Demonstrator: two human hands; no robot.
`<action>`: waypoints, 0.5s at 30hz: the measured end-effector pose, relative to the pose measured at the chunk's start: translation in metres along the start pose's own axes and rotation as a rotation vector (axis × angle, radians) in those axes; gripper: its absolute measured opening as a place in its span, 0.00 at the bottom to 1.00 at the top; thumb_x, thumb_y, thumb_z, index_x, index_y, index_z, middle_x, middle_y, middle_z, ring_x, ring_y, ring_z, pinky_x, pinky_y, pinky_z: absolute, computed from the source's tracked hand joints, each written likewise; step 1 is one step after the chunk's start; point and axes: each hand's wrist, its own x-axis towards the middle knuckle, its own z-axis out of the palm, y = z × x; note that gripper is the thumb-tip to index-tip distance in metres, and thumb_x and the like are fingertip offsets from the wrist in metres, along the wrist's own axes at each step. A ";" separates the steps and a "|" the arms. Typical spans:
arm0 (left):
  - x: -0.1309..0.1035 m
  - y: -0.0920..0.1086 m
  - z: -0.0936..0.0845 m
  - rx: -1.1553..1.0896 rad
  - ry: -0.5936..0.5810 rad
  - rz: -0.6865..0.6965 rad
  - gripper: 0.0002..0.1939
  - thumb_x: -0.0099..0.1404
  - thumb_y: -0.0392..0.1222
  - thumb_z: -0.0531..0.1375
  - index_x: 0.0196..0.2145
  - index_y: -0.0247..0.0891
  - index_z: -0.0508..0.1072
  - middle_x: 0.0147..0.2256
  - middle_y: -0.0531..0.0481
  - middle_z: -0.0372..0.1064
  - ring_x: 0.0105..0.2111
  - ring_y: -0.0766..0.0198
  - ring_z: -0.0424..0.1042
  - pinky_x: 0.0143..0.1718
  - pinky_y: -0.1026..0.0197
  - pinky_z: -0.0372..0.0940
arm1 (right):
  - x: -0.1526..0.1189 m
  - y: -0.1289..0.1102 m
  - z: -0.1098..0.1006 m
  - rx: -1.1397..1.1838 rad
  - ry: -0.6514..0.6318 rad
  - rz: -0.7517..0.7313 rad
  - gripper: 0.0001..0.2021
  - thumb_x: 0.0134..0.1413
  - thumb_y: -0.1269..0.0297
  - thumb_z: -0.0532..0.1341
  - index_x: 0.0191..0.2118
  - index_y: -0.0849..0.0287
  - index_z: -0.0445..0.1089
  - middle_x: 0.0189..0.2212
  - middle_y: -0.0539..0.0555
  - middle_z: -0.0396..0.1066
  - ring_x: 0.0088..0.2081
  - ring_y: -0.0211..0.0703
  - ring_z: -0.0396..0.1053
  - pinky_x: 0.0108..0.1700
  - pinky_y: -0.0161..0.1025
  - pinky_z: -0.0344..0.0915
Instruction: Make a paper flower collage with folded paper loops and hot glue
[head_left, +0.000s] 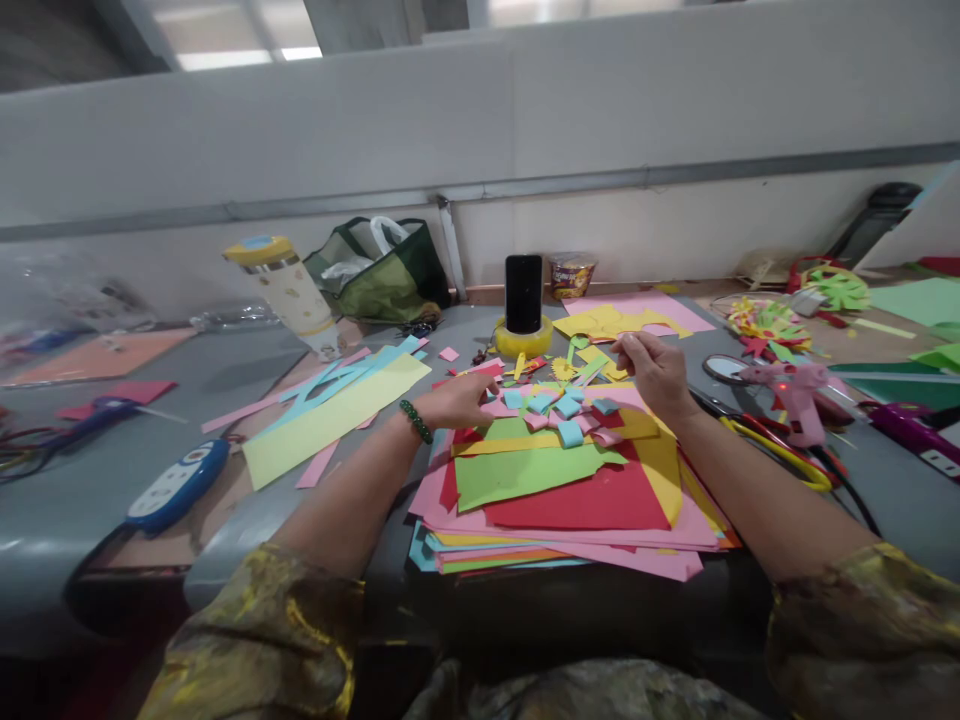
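My left hand (pixel 461 402), with a green bead bracelet at the wrist, reaches over the left side of several small folded blue and pink paper pieces (pixel 568 407). Its fingers are bent together at the pink pieces; what they hold, if anything, is too small to make out. Raised at the right of the pieces, my right hand (pixel 651 368) has its fingers curled in a pinch, and its contents cannot be made out. Beneath lies a stack of coloured paper with a green sheet (pixel 536 474) and a red sheet (pixel 592 500) on top.
A phone (pixel 523 293) stands in a yellow tape roll (pixel 523 338). Paper strips (pixel 337 420), a tilted bottle (pixel 289 295) and a blue power strip (pixel 178 484) are on the left. On the right lie a pink glue gun (pixel 796 400), scissors (pixel 780 450) and a round mirror (pixel 725 369).
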 end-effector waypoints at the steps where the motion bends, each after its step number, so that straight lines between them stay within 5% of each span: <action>1: 0.000 0.001 0.002 0.011 -0.004 -0.003 0.18 0.54 0.40 0.61 0.44 0.35 0.74 0.36 0.46 0.73 0.34 0.59 0.70 0.33 0.62 0.62 | 0.000 0.000 0.000 0.001 -0.002 0.002 0.21 0.50 0.42 0.60 0.23 0.57 0.73 0.15 0.48 0.65 0.19 0.36 0.60 0.24 0.36 0.57; 8: 0.001 0.007 0.003 0.120 0.046 -0.013 0.08 0.58 0.34 0.56 0.34 0.38 0.75 0.32 0.47 0.74 0.32 0.59 0.71 0.31 0.62 0.60 | 0.000 -0.002 -0.001 -0.022 -0.021 0.014 0.21 0.49 0.43 0.60 0.22 0.56 0.73 0.14 0.48 0.64 0.18 0.36 0.61 0.24 0.36 0.58; 15: -0.011 -0.005 -0.026 0.240 0.141 -0.093 0.11 0.60 0.33 0.53 0.32 0.37 0.76 0.34 0.45 0.77 0.33 0.58 0.71 0.30 0.61 0.56 | -0.001 -0.004 -0.001 -0.041 -0.045 0.009 0.21 0.49 0.43 0.61 0.22 0.56 0.72 0.13 0.48 0.65 0.18 0.37 0.61 0.23 0.36 0.58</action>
